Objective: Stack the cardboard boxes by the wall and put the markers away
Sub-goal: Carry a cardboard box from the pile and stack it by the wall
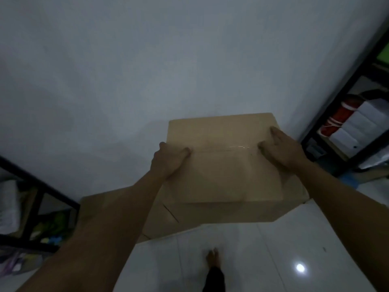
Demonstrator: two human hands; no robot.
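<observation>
A taped brown cardboard box point(223, 165) sits against the white wall on top of a larger cardboard box point(242, 209). My left hand point(168, 160) grips its left edge, thumb on the top face. My right hand point(282, 147) holds its right edge, fingers spread over the top. Another cardboard box point(111, 209) lies lower on the left, partly hidden by my left arm. No markers can be made out.
A black metal shelf point(357, 114) with white files and a red item stands at the right. A second black shelf point(35, 207) with bags and clutter stands at the left. White floor tiles point(273, 249) and my foot point(213, 260) are below.
</observation>
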